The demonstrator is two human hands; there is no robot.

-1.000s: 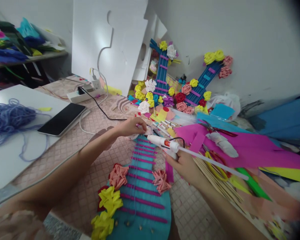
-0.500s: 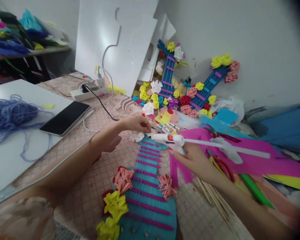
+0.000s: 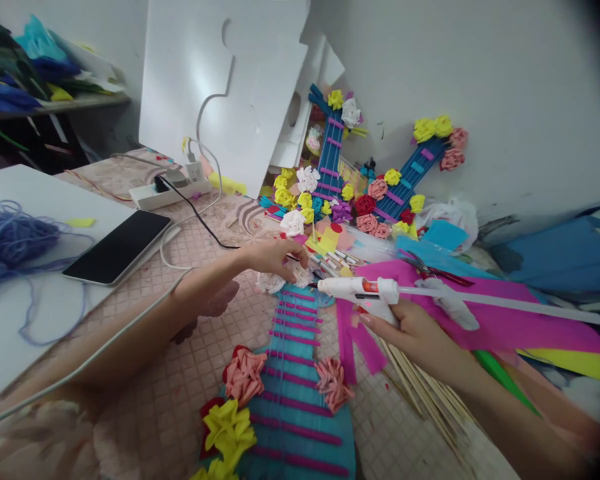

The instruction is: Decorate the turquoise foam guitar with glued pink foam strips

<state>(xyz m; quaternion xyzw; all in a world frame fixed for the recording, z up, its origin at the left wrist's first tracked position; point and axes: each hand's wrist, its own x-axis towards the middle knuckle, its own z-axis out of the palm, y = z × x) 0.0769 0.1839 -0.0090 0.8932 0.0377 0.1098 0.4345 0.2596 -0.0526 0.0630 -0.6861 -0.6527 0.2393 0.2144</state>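
Note:
My right hand [image 3: 410,330] is wrapped round the grip of a white hot glue gun [image 3: 357,290], with a long clear glue stick [image 3: 500,305] jutting from its back. The gun's nozzle points left, just short of my left hand [image 3: 275,259]. The fingers of that hand are bent round a white paper flower [image 3: 301,274] at the far end of a flat turquoise guitar shape [image 3: 293,373]. Another white flower [image 3: 270,283] sits to its left. Magenta strips cross the guitar's length, and pink flowers [image 3: 244,375] and yellow flowers [image 3: 229,430] edge its body.
A phone [image 3: 120,247] and blue yarn [image 3: 15,233] lie on a white board at left. A cable crosses over my left forearm near a power strip [image 3: 165,192]. Wooden sticks [image 3: 425,387], scissors [image 3: 435,270] and magenta paper [image 3: 520,327] lie at right; decorated guitars [image 3: 410,177] lean behind.
The glue gun has drawn back to the right, away from the guitar's far end. My left fingers have opened out somewhat, with a white flower now visible at them. The view has shifted slightly.

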